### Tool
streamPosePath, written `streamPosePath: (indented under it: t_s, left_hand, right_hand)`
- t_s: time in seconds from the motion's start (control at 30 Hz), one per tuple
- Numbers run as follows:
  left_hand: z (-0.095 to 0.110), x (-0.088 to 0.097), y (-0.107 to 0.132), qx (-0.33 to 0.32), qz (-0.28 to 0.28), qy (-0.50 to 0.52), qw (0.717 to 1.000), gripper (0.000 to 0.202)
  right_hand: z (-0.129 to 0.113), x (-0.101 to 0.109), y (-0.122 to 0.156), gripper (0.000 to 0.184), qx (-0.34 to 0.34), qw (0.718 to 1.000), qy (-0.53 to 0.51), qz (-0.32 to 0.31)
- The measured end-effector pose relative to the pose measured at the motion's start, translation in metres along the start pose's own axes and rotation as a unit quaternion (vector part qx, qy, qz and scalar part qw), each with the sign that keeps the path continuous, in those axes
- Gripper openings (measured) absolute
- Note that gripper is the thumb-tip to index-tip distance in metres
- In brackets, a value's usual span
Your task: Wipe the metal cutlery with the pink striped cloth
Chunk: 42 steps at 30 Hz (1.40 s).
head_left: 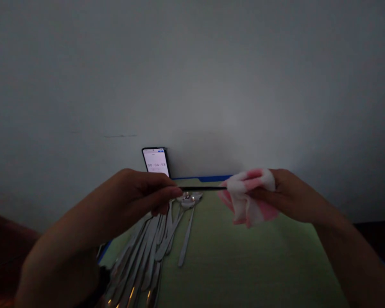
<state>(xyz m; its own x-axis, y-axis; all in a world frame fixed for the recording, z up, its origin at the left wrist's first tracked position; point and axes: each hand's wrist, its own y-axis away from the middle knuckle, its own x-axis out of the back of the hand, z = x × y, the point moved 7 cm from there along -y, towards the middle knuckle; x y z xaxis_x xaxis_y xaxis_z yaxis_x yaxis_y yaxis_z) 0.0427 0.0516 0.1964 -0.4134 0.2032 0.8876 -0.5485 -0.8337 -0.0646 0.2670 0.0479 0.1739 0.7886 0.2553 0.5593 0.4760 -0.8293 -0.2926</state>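
Note:
My left hand (154, 192) pinches one end of a thin, dark, straight piece of cutlery (203, 188), seen edge-on, so its exact kind does not show. The other end goes into a pink and white cloth (244, 192), bunched in my right hand (288, 192). My right fingers are closed on the cloth and partly hidden by it. Both hands are raised above the table, with the cutlery level between them. Below and beside my left hand lies a pile of metal cutlery (147, 248), with spoons (188, 201) at its right side.
A phone (155, 161) showing a running timer leans against the grey wall (192, 85) behind the table. The greenish table top (244, 265) has a blue edge (211, 179) close to the wall. The light is dim.

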Motion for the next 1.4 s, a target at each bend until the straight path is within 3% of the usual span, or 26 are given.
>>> streamPosePath:
  t_s: [0.1, 0.2, 0.33, 0.43, 0.6, 0.7, 0.77, 0.87, 1.0, 1.1, 1.2, 1.3, 1.4]
  left_hand:
    - [-0.003, 0.0, 0.001, 0.016, 0.003, -0.037, 0.999, 0.032]
    - [-0.002, -0.013, 0.001, 0.008, -0.044, -0.029, 0.999, 0.032]
    - [0.017, -0.046, -0.003, -0.034, -0.156, 0.003, 0.987, 0.03]
    - [0.032, -0.065, -0.008, -0.059, -0.185, -0.016, 0.981, 0.032]
    - [0.033, -0.077, -0.013, -0.033, -0.215, -0.044, 0.975, 0.033]
    - [0.029, -0.075, -0.017, -0.027, -0.192, -0.069, 0.979, 0.027]
    - [0.03, -0.073, -0.019, -0.036, -0.164, -0.085, 0.982, 0.024]
    - [0.035, -0.068, -0.021, -0.061, -0.121, -0.102, 0.985, 0.025]
    - [0.038, -0.05, -0.014, -0.081, -0.072, -0.091, 0.99, 0.029]
    - [0.029, -0.019, -0.006, -0.066, 0.03, -0.068, 0.995, 0.031]
    - [0.014, 0.002, 0.001, -0.037, 0.081, -0.059, 0.994, 0.032]
    - [0.007, 0.01, 0.005, -0.022, 0.1, -0.069, 0.992, 0.03]
    - [0.011, 0.014, 0.005, -0.011, 0.124, -0.089, 0.988, 0.027]
  right_hand:
    - [-0.003, -0.002, -0.001, 0.019, 0.005, 0.999, 0.024, 0.03]
    - [-0.002, 0.0, -0.001, 0.02, 0.013, 0.989, 0.001, 0.15]
    - [0.013, -0.002, 0.007, 0.034, -0.042, 0.944, -0.077, 0.319]
    - [0.028, -0.021, 0.009, 0.043, -0.109, 0.912, -0.178, 0.353]
    - [0.044, -0.055, 0.005, 0.04, -0.143, 0.888, -0.263, 0.349]
    - [0.051, -0.069, 0.001, 0.038, -0.146, 0.873, -0.32, 0.338]
    - [0.052, -0.069, 0.0, 0.037, -0.15, 0.865, -0.335, 0.341]
    - [0.047, -0.052, 0.0, 0.035, -0.148, 0.864, -0.324, 0.356]
    - [0.041, -0.025, -0.005, 0.031, -0.101, 0.879, -0.331, 0.329]
    - [0.037, -0.01, -0.006, 0.027, -0.059, 0.897, -0.312, 0.307]
    - [0.028, 0.0, -0.005, 0.025, -0.043, 0.933, -0.242, 0.261]
    - [0.011, 0.002, -0.004, 0.028, -0.019, 0.972, -0.149, 0.182]
    - [-0.004, 0.001, 0.0, 0.025, 0.008, 0.987, -0.074, 0.143]
